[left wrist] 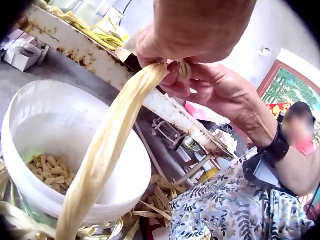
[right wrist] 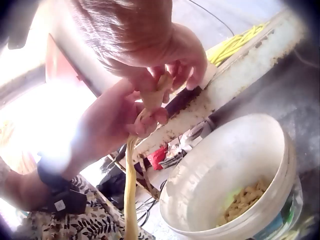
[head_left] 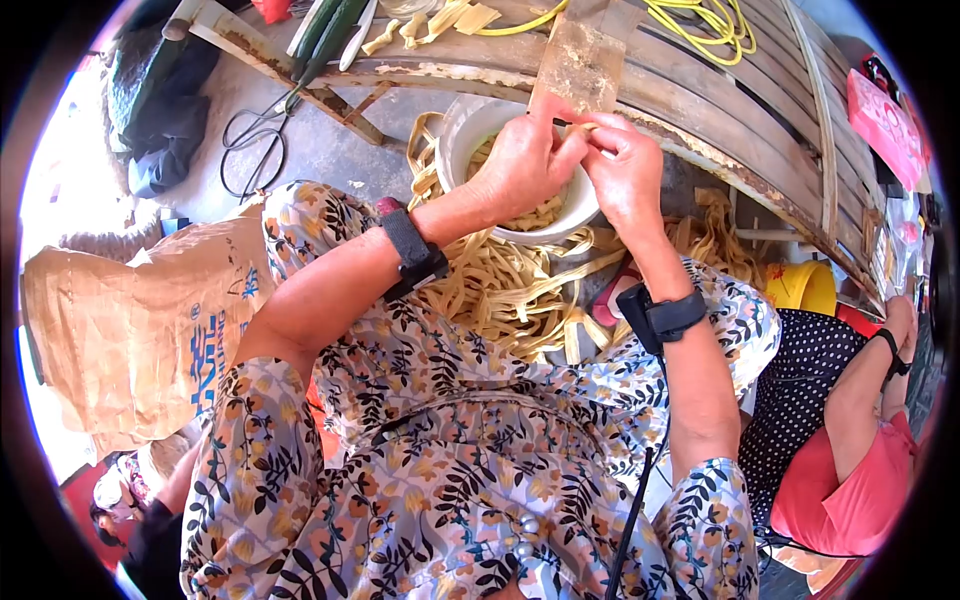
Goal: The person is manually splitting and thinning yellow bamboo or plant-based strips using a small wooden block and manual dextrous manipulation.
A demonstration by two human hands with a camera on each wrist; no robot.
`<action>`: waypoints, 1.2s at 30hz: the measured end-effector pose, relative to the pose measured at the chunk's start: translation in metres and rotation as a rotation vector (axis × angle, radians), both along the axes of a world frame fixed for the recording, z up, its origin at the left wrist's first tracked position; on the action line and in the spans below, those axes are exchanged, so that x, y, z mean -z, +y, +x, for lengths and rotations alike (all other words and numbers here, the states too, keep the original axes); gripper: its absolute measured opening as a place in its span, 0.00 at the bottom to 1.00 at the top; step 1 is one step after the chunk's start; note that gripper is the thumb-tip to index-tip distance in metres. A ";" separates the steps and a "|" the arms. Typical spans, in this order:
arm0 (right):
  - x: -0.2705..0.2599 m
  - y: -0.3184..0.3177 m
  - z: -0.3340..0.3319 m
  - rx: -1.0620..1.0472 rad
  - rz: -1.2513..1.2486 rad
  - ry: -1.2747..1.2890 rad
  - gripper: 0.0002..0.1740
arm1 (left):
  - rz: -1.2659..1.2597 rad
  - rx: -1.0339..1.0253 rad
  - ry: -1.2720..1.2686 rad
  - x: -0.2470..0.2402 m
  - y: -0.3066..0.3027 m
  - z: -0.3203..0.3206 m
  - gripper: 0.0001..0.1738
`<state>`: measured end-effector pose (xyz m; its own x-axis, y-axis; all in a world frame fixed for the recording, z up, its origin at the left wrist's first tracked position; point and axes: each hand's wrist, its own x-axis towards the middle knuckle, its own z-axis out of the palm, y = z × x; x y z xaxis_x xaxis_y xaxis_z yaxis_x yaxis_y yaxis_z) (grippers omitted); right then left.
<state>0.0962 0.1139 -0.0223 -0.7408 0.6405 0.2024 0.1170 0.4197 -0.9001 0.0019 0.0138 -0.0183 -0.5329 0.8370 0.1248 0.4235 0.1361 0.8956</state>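
Above a white bucket (head_left: 452,140), the left hand (head_left: 525,165) and right hand (head_left: 627,180) meet fingertip to fingertip. In the left wrist view a long pale-yellow strip (left wrist: 112,135) hangs from the left hand's (left wrist: 200,30) pinch, past the bucket (left wrist: 127,172). The right hand (left wrist: 227,92) pinches a small folded part (left wrist: 183,71) of the same material. From the right wrist view, fingers of the right hand (right wrist: 135,40) and left hand (right wrist: 107,117) both close on the folded piece (right wrist: 157,95). Short pale pieces (right wrist: 245,200) lie inside the bucket (right wrist: 200,175).
A rusty-edged slatted bench (head_left: 700,150) stands beyond the bucket, with a wooden board (head_left: 580,65) and yellow cord (head_left: 705,35) on it. Loose strips (head_left: 500,290) lie around the bucket. A brown paper sack (head_left: 130,330) is at left; another person (head_left: 850,440) sits at right.
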 end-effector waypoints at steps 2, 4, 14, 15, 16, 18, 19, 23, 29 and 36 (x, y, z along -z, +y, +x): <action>0.000 -0.002 -0.001 -0.018 0.074 0.167 0.05 | -0.027 -0.024 -0.170 -0.006 0.001 0.000 0.13; -0.006 0.001 0.001 -0.030 -0.167 0.247 0.05 | -0.032 -0.042 -0.448 -0.008 0.002 -0.003 0.12; -0.028 0.039 0.015 0.085 -0.741 0.208 0.10 | 0.024 0.298 -0.848 -0.012 -0.012 -0.018 0.14; -0.031 0.037 0.015 0.036 -0.734 0.133 0.11 | 0.013 0.297 -0.866 -0.011 -0.013 -0.020 0.14; -0.037 0.034 0.014 -0.012 -0.725 0.058 0.12 | 0.003 0.297 -0.885 -0.010 -0.014 -0.022 0.13; -0.043 0.023 0.012 -0.108 -0.757 -0.050 0.11 | 0.010 0.359 -0.987 -0.010 -0.014 -0.023 0.12; -0.043 0.019 0.011 -0.181 -0.748 -0.060 0.10 | 0.012 0.392 -1.038 -0.010 -0.014 -0.023 0.12; -0.028 0.017 0.010 -0.198 -0.868 0.089 0.07 | -0.040 0.498 -1.242 -0.008 -0.013 -0.032 0.13; -0.022 0.027 0.009 -0.138 -0.972 0.131 0.07 | -0.090 0.541 -1.134 -0.008 -0.012 -0.040 0.13; -0.032 0.055 -0.003 0.048 -0.742 0.186 0.12 | -0.182 0.422 -0.750 -0.016 -0.013 -0.047 0.10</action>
<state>0.0934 0.1684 0.0100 -0.7045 0.6878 -0.1747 -0.0614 -0.3043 -0.9506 -0.0451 0.0009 -0.0027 -0.0628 0.9554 -0.2886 -0.2210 0.2687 0.9375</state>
